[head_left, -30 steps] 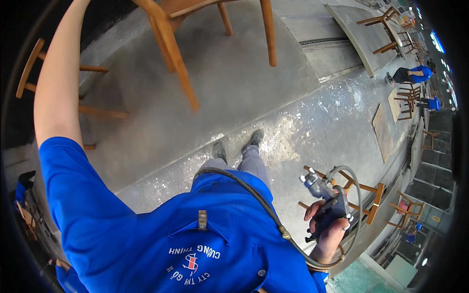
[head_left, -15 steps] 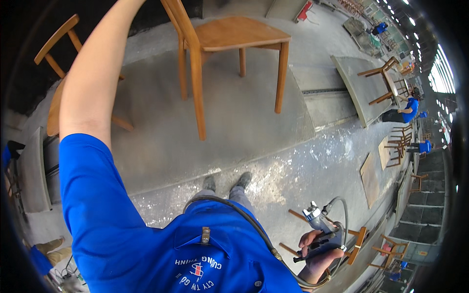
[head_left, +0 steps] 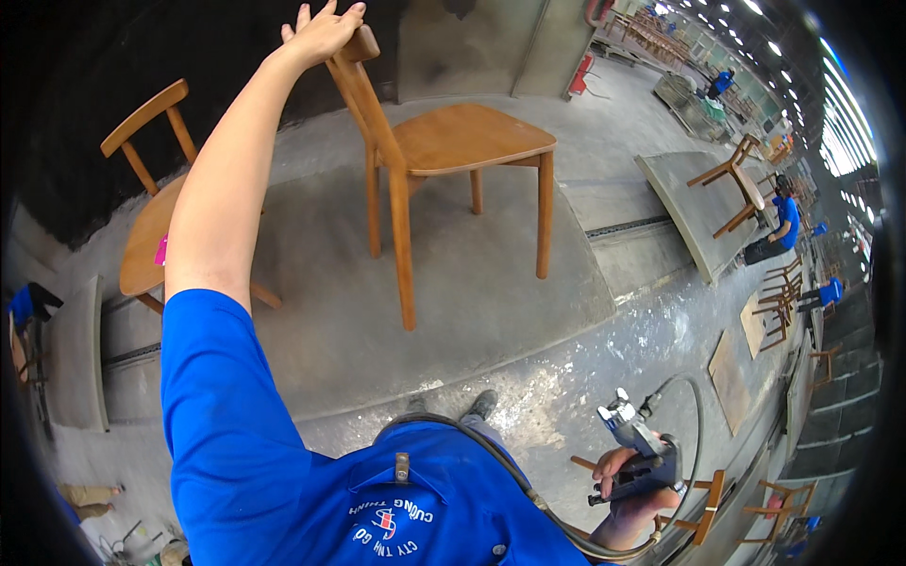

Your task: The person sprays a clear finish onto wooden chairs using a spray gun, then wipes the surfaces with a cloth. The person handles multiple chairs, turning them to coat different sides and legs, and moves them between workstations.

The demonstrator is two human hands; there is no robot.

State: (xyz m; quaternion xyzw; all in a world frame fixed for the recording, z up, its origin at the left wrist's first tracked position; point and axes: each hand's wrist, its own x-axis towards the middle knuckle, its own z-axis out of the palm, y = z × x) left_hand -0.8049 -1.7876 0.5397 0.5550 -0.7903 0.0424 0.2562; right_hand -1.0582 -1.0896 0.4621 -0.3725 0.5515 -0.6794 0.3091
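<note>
At the top of the view, my left hand (head_left: 326, 36) rests on the top rail of a brown wooden chair (head_left: 472, 137), its fingers spread and stretched out. The chair stands upright on a grey board-like platform (head_left: 321, 349), its seat facing right. Down at my right side, my right hand (head_left: 621, 472) is wrapped round the grip of a spray gun (head_left: 651, 460) with a silver head. A dark hose (head_left: 696, 415) loops from the gun. The gun is well apart from the chair and no spray shows.
A second wooden chair (head_left: 151, 241) stands to the left, partly behind my arm. Another platform (head_left: 679, 203) at the right carries a chair (head_left: 736, 184), with a co-worker (head_left: 781, 222) beside it. Behind me on the right is a wooden chair (head_left: 708, 509). A hose (head_left: 491, 443) crosses my front.
The view has shifted, so the chair sits lower and its backrest and my left hand now show. My right hand still holds the spray gun.
</note>
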